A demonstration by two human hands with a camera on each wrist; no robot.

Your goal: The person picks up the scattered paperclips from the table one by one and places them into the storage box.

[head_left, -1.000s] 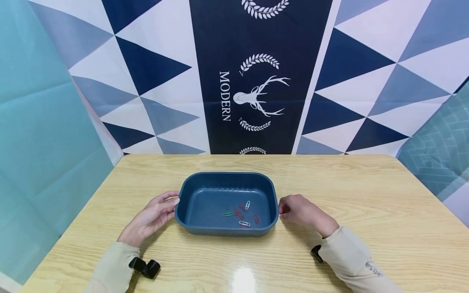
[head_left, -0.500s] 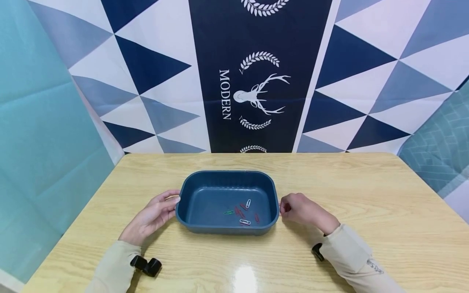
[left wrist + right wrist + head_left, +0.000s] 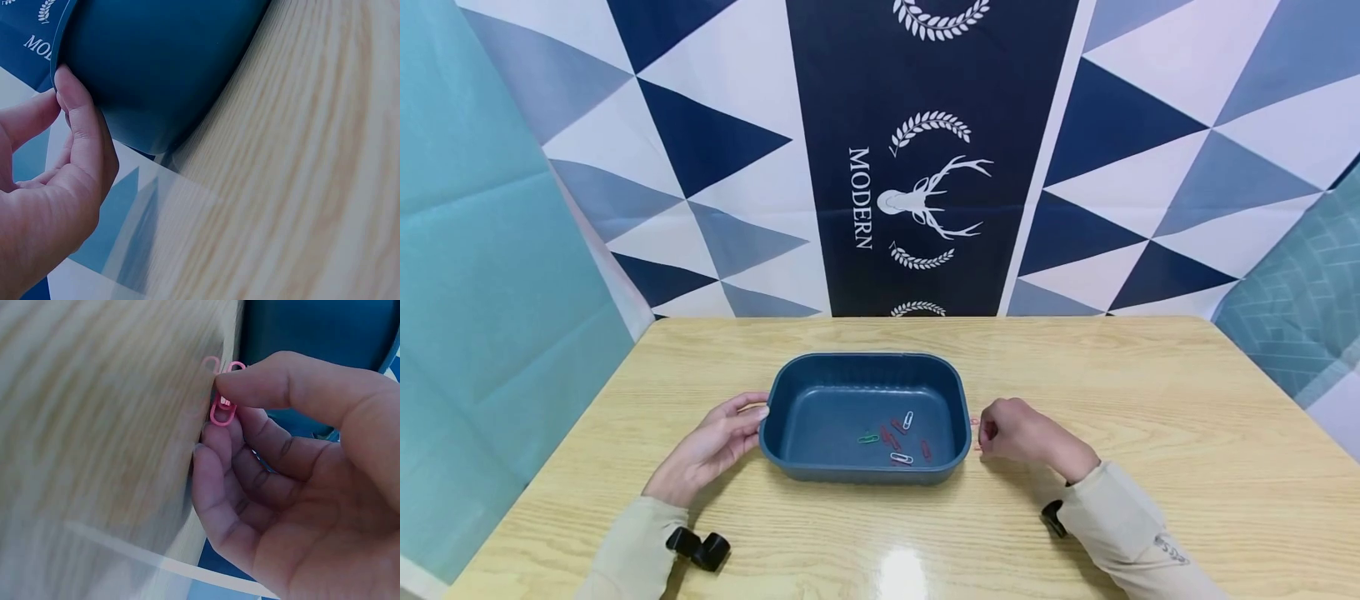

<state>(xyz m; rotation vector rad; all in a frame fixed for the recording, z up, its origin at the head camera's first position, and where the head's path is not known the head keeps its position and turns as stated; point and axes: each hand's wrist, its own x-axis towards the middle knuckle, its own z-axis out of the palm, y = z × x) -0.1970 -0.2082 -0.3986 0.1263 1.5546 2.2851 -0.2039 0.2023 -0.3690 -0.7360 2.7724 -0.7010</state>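
A dark blue plastic tub (image 3: pixel 820 421) stands on the table with several paper clips inside: red ones (image 3: pixel 926 450), white ones (image 3: pixel 908 420) and a green one (image 3: pixel 868 438). My left hand (image 3: pixel 718 446) pinches the tub's left rim between thumb and fingers, as the left wrist view shows at the tub wall (image 3: pixel 162 69). Just off the tub's right side, low at the table, my right hand (image 3: pixel 1026 433) pinches a pink paper clip (image 3: pixel 222 416) between thumb and forefinger. Another pink paper clip (image 3: pixel 212 362) lies on the wood beside the thumb tip.
The wooden table (image 3: pixel 820 542) carries the tub near its middle. A patterned cloth backdrop (image 3: pixel 925 208) hangs behind the far edge. Teal cloth (image 3: pixel 497 292) hangs along the left side. A black wrist camera (image 3: pixel 700 548) sits at the left sleeve.
My right hand has shifted slightly right, away from the tub wall, and pink paper clips now show in the gap. My left hand and the tub stay in place.
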